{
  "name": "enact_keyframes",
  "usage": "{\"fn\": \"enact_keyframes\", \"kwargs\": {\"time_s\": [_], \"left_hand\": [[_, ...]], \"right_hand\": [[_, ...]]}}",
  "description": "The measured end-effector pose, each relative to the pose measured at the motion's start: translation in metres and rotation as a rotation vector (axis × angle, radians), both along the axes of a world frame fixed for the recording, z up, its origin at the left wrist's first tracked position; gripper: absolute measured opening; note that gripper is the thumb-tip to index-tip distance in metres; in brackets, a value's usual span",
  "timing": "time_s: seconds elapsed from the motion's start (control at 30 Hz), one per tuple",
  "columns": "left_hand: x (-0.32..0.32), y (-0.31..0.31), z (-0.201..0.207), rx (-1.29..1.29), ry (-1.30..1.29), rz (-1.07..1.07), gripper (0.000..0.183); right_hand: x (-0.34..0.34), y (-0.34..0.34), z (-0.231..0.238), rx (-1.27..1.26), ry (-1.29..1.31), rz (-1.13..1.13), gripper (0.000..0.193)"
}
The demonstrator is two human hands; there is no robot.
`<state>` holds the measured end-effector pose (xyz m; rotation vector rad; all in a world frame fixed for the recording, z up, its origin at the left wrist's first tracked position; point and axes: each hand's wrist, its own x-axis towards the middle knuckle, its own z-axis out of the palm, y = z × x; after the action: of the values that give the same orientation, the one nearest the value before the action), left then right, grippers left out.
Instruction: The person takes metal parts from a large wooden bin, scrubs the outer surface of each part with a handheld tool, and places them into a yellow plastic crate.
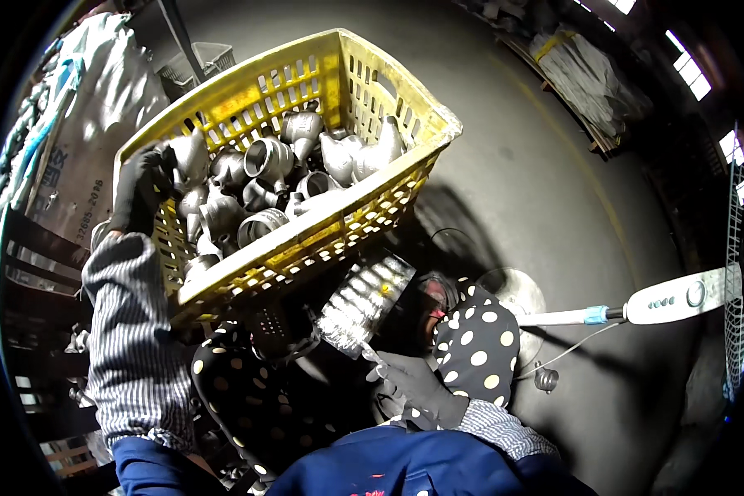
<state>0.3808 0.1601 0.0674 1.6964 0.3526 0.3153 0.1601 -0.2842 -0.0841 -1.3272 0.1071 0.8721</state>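
My left hand (pixel 143 188), in a dark glove, is at the left side of a yellow plastic crate (pixel 306 221). Its fingers curl against a grey metal casting (pixel 190 159) by the rim. Several similar castings, with round threaded-looking collars and tapered bodies, lie heaped in the crate. My right hand (pixel 422 387), in a grey glove, is low in front of my body, its fingers drawn together around a thin pale piece (pixel 370 354) whose kind I cannot make out. Just beyond those fingers is a shiny, ribbed silvery block (pixel 365 302), brightly lit.
A white fan-like stand with a control panel (pixel 678 300) lies across the right, its round base (pixel 512 298) on the floor. A loose casting (pixel 546 379) rests near its cord. Covered pallets (pixel 583 78) stand far right; a large wrapped box (pixel 74 165) is at left.
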Motion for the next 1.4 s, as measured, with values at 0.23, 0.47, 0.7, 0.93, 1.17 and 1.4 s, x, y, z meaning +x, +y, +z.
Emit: {"fn": "enact_keyframes", "kwargs": {"time_s": [0.23, 0.47, 0.7, 0.93, 1.17, 1.4], "left_hand": [[-0.148, -0.099, 0.050, 0.410, -0.399, -0.233, 0.041], [-0.292, -0.201, -0.038, -0.722, 0.014, -0.089, 0.029], [-0.328, -0.229, -0.099, -0.854, 0.181, -0.236, 0.035], [-0.340, -0.218, -0.109, -0.811, 0.209, -0.447, 0.034], [-0.342, -0.209, -0.109, -0.621, 0.373, -0.651, 0.034], [-0.343, -0.219, -0.131, -0.897, 0.294, -0.545, 0.032]], "right_hand": [[-0.001, -0.026, -0.007, -0.060, 0.102, -0.141, 0.030], [-0.010, -0.008, 0.021, 0.594, 0.033, -0.116, 0.041], [-0.031, 0.003, 0.042, 0.329, -0.046, -0.159, 0.040], [-0.033, 0.003, 0.068, 0.103, -0.257, -0.026, 0.036], [-0.028, 0.008, 0.092, 0.064, -0.389, 0.154, 0.040], [-0.027, 0.016, 0.078, -0.261, -0.795, 0.103, 0.043]]}}
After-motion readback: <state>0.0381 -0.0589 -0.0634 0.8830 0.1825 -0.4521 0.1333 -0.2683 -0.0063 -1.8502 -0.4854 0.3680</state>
